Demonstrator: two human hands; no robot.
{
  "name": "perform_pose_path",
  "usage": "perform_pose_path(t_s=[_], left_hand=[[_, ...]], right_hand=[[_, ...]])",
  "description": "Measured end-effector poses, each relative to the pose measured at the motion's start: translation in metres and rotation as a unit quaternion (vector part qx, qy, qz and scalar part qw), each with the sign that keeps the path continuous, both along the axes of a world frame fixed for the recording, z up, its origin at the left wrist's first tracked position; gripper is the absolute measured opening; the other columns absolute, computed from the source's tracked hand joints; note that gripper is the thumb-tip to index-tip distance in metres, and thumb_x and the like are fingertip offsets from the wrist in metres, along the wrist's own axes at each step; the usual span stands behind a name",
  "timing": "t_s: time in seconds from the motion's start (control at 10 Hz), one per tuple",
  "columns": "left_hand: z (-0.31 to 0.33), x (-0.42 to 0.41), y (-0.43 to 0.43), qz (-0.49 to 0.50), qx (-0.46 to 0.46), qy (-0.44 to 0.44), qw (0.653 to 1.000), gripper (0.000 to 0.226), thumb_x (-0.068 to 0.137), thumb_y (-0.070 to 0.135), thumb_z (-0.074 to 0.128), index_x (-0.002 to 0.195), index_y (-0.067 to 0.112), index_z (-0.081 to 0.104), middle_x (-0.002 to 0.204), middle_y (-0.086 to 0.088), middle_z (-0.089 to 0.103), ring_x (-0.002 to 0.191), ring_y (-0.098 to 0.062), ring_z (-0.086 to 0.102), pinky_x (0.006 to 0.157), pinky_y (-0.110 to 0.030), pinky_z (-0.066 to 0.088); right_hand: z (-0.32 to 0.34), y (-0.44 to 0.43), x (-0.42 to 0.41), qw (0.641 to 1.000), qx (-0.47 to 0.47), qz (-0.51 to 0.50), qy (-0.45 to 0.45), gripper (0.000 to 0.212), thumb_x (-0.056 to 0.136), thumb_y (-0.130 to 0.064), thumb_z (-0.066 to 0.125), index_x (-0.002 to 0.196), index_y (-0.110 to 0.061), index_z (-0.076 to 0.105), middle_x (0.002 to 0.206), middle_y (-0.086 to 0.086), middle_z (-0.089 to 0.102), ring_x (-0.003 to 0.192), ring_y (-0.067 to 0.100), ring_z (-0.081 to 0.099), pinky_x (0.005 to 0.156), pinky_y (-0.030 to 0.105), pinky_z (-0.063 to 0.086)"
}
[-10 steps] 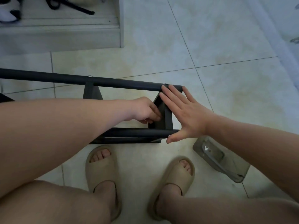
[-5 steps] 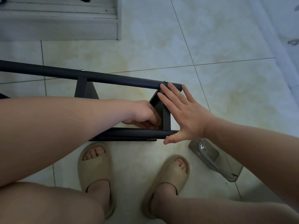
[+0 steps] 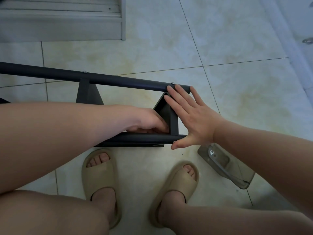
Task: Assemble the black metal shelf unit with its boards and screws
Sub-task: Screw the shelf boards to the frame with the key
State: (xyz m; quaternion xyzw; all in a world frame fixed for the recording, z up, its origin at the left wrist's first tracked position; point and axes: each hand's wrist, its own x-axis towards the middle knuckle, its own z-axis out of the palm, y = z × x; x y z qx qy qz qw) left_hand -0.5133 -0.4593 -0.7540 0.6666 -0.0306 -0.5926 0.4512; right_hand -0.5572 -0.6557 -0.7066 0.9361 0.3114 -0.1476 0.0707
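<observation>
1. Tubes of black metal, joined into a shelf frame (image 3: pixel 118 80), are lying across the tiled floor (image 3: pixel 220 48) just ahead of the person's feet. The upper tube (image 3: pixel 42 72) is running from the left edge toward the middle. The lower tube (image 3: pixel 144 138) is lying alongside it, nearer the person.
2. Two screws are showing on top of the upper tube, one screw (image 3: pixel 84 71) above a flat bracket (image 3: pixel 88 94) and a second screw (image 3: pixel 172 83) near the tube's right end.
3. The right hand (image 3: pixel 191 116) is pressing flat against the frame's right end. Its fingers (image 3: pixel 179 97) are lying straight and close together, touching the upper tube and the end crosspiece (image 3: pixel 174 122). The thumb (image 3: pixel 179 145) is stretching well apart from them, down to the tip of the lower tube.
4. The left hand (image 3: pixel 149 121) is reaching into the gap between the two tubes, with its fingers curling against the inner side of the end crosspiece. Whether they are pinching anything cannot be told, since the fingertips are hidden.
5. A clear plastic packet (image 3: pixel 225 165) holding a small wrench (image 3: pixel 211 152) is lying on the floor to the right of the frame, partly under the right forearm.
6. Two feet in beige sandals (image 3: pixel 100 175) are resting on the tiles near the lower tube.
7. A grey step (image 3: pixel 61 22) is filling the top left corner.
</observation>
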Motion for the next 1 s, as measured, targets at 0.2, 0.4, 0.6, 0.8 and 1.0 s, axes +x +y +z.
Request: perform_pose_path(t_s=[0.2,0.4,0.6,0.8,1.0], left_hand=[[-0.0013,-0.0028,-0.0028,0.04,-0.025,0.047,0.998,0.035,0.089,0.001,0.062,0.059,0.016,0.074,0.071,-0.01,0.072,0.066,-0.023,0.07,0.074,-0.034,0.055],[0.0042,-0.0046,-0.0037,0.031,-0.027,0.083,0.996,0.013,0.09,0.005,0.062,0.09,0.008,0.074,0.083,-0.012,0.075,0.082,-0.027,0.07,0.084,-0.039,0.055],[0.006,-0.0022,0.0007,0.028,-0.024,0.132,0.991,0.027,0.094,0.011,0.058,0.115,0.0,0.072,0.118,-0.02,0.07,0.107,-0.032,0.064,0.108,-0.046,0.046],[0.0028,-0.0009,0.0002,0.029,-0.03,0.146,0.988,0.019,0.093,0.012,0.06,0.102,0.005,0.076,0.1,-0.013,0.074,0.096,-0.028,0.067,0.096,-0.039,0.053],[0.0023,-0.0016,-0.0021,0.006,-0.016,0.137,0.99,0.031,0.093,0.016,0.06,0.117,0.001,0.072,0.105,-0.015,0.072,0.096,-0.03,0.065,0.099,-0.042,0.05]], right_hand=[[0.0014,0.0014,-0.0017,1.0,-0.002,-0.002,0.0,0.133,0.069,-0.101,0.022,0.162,-0.009,0.001,0.17,0.011,-0.008,0.156,0.03,-0.011,0.124,0.059,0.002],[0.0019,0.0015,-0.0018,1.0,-0.002,-0.005,0.002,0.133,0.068,-0.101,0.025,0.162,-0.009,0.001,0.17,0.011,-0.009,0.156,0.029,-0.012,0.125,0.058,0.001],[0.0008,0.0015,-0.0019,1.0,-0.002,-0.004,0.0,0.133,0.069,-0.101,0.024,0.162,-0.01,0.001,0.17,0.01,-0.009,0.156,0.029,-0.012,0.125,0.058,0.001],[0.0004,0.0012,-0.0019,1.0,0.004,-0.004,-0.003,0.133,0.068,-0.102,0.02,0.162,-0.01,0.002,0.17,0.01,-0.008,0.156,0.029,-0.011,0.125,0.058,0.001],[-0.0001,0.0012,-0.0019,1.0,-0.003,-0.003,-0.006,0.133,0.068,-0.102,0.021,0.162,-0.009,0.002,0.17,0.011,-0.009,0.156,0.029,-0.011,0.125,0.058,0.001]])
